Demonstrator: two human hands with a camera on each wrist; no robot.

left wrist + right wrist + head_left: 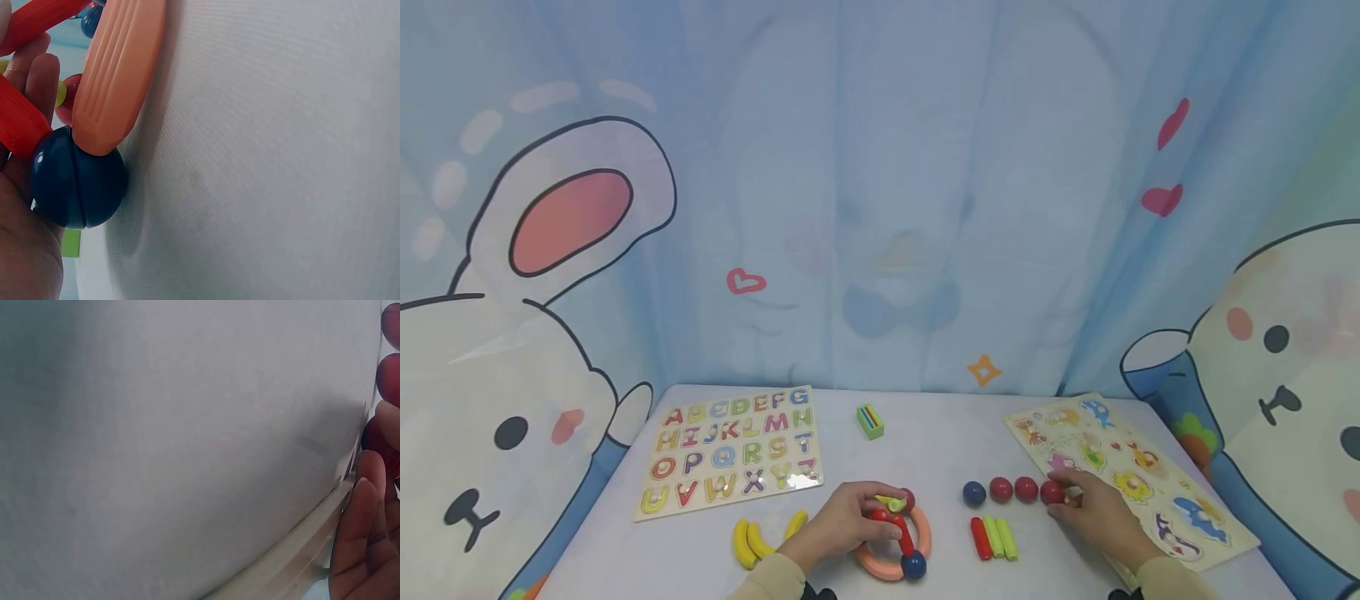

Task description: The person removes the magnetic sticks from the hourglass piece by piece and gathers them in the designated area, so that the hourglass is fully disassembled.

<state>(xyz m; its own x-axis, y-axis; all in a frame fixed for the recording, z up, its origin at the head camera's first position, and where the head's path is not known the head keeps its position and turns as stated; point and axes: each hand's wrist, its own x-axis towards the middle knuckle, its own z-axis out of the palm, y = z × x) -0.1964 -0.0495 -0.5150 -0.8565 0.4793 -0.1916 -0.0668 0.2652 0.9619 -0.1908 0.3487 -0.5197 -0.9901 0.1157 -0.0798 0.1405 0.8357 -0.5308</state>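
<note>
My left hand (pixel 842 518) grips a magnetic stick-and-ball build at its red sticks (pixel 903 536). Orange curved pieces (pixel 880 569) form its ring-like base, and a blue ball (pixel 913 566) joins a stick to it at the near side. In the left wrist view, that navy ball (pixel 80 181) meets an orange curved bar (pixel 119 78) close over the tabletop. Part of the build is hidden behind the fingers. My right hand (pixel 1101 515) pinches a dark red ball (pixel 1052 492) at the right end of a row holding two red balls (pixel 1013 490) and a blue ball (pixel 973 493).
A red stick (pixel 981 538) and two light green sticks (pixel 1001 538) lie between the hands. Yellow curved pieces (pixel 744 544) are left of the left hand. An alphabet board (pixel 730 454), a small green block (pixel 870 422) and an animal puzzle board (pixel 1138 479) lie farther out.
</note>
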